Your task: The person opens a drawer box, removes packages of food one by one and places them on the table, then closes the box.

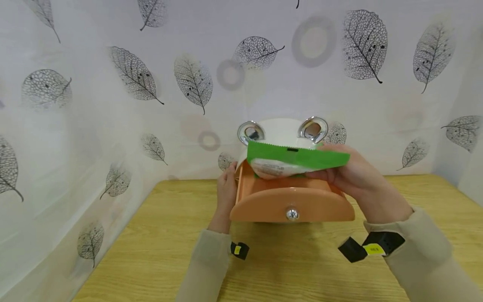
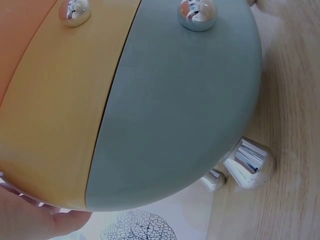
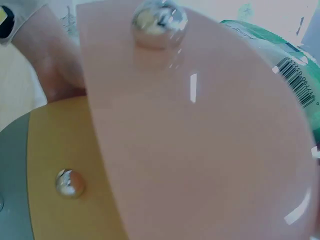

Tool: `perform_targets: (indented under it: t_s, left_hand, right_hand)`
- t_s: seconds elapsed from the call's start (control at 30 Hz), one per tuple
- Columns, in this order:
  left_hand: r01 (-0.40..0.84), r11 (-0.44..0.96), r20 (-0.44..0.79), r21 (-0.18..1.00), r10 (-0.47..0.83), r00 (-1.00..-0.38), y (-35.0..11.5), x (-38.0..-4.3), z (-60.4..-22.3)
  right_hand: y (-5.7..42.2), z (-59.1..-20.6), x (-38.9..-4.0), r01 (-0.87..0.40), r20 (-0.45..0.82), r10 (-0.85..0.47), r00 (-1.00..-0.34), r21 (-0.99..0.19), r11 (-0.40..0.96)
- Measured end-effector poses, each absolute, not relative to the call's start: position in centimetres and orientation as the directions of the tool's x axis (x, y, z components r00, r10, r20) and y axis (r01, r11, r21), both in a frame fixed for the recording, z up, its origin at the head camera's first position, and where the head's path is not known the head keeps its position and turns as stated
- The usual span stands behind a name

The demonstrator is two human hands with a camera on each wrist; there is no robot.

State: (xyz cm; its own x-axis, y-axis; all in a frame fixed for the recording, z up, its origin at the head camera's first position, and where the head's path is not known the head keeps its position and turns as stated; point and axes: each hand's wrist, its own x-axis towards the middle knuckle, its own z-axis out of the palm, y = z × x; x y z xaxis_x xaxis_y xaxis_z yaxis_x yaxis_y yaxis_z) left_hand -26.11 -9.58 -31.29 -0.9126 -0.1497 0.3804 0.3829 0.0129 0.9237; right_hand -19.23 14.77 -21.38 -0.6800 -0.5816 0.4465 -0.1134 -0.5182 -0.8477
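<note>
A rounded white cabinet (image 1: 281, 129) stands on the table, its orange top drawer (image 1: 264, 208) pulled out. Over that drawer my right hand (image 1: 352, 176) pinches a green and white packet (image 1: 320, 158) by its right end. The packet lies tilted above the drawer's interior, and a barcode on it shows in the right wrist view. My left hand (image 1: 226, 191) touches the cabinet's left side; its fingertips (image 2: 72, 220) lie against the edge by the yellow drawer (image 2: 60, 100). Below sits a grey-blue drawer (image 2: 175, 100), closed like the yellow one. What the orange drawer contains is mostly hidden.
Two shiny silver rings (image 1: 251, 133) rise from the cabinet's top. Silver feet (image 2: 250, 162) support it on the wood-grain table (image 1: 166, 235). A pale leaf-printed curtain (image 1: 113, 126) hangs behind and at the sides. Each drawer front bears a round silver knob (image 1: 292, 214).
</note>
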Motion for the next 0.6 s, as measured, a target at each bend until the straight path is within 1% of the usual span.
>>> perform_targets:
  t_s: [0.17,0.23,0.33,0.5,0.6]
  left_hand:
    - [0.379,-0.023,0.373,0.925,-0.131,-0.918,-9.6,-26.1,-31.3]
    - [0.376,-0.034,0.369,0.926,-0.122,-0.921,-9.6,-26.1,-31.4]
    - [0.363,-0.031,0.358,0.931,-0.118,-0.926,-9.6,-26.0,-31.4]
    - [0.356,-0.024,0.35,0.934,-0.123,-0.929,-9.5,-26.1,-31.7]
    - [0.37,-0.01,0.366,0.929,-0.136,-0.921,-9.4,-26.2,-31.6]
  right_hand:
    - [14.6,-21.3,-18.5,-0.136,0.523,-0.563,-0.64,-0.798,-0.587]
    - [14.5,-21.4,-18.0,-0.138,0.53,-0.55,-0.645,-0.789,-0.599]
    - [14.3,-21.7,-17.4,-0.173,0.555,-0.534,-0.637,-0.779,-0.603]
    - [14.4,-22.3,-16.9,-0.289,0.642,-0.507,-0.575,-0.74,-0.608]
    - [14.8,-22.6,-16.7,-0.315,0.68,-0.476,-0.558,-0.704,-0.636]
